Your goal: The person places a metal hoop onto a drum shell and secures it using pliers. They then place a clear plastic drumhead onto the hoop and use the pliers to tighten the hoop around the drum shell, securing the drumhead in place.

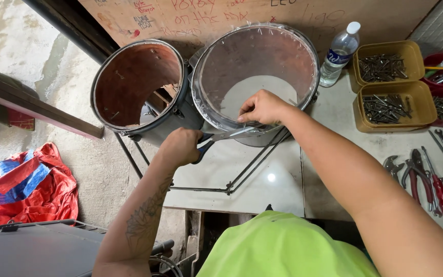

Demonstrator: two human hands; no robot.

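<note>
Scissors [221, 137] gripped in left hand [180, 146] fingers; right hand [263, 106] fingers pinch the drum [255, 77] film's edge.

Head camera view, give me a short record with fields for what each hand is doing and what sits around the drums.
left hand: left hand grips scissors at the near rim of the right drum
right hand: right hand pinches the clear plastic film at that rim
right drum: right drum covered by the film
left drum: left drum open, no cover
table: white table holds a water bottle, two yellow trays of nails, pliers and screwdrivers
floor: red and blue tarp
</note>
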